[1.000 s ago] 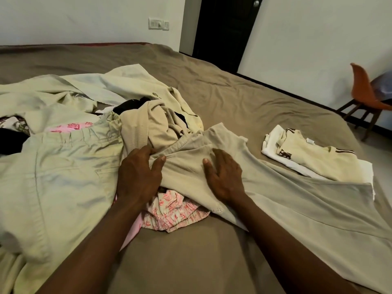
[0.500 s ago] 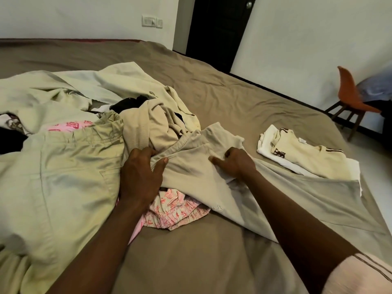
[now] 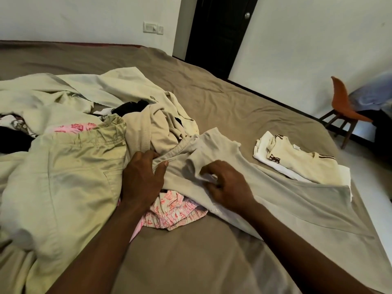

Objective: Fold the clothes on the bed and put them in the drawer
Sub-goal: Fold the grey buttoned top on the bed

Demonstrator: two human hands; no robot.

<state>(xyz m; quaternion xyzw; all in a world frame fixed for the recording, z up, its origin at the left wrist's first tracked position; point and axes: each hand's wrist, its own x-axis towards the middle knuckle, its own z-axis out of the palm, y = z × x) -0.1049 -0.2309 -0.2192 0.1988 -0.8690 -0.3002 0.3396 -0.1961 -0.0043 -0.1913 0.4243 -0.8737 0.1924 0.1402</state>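
Head view: our right grip [image 3: 227, 187] has changed its hold. A second ago it lay flat on the grey garment [image 3: 275, 198]. Now its fingers are curled and pinch up a small ridge of that cloth, a little nearer to us than half a second ago. Our left grip [image 3: 142, 177] has stayed put, with fingers hooked over the garment's banded hem and the thumb pressing it from our side.

The grey garment lies spread toward the right edge of the bed [image 3: 212, 262], its near end draped over a pink flowered piece [image 3: 174, 211]. We judge that smoothing is over and the first fold of this piece is starting.

The unfolded pile [image 3: 63, 166] covers the left side of the bed. Only a small folded stack [image 3: 301, 164] sits by the right edge, so most of the job remains. No drawer is in sight.
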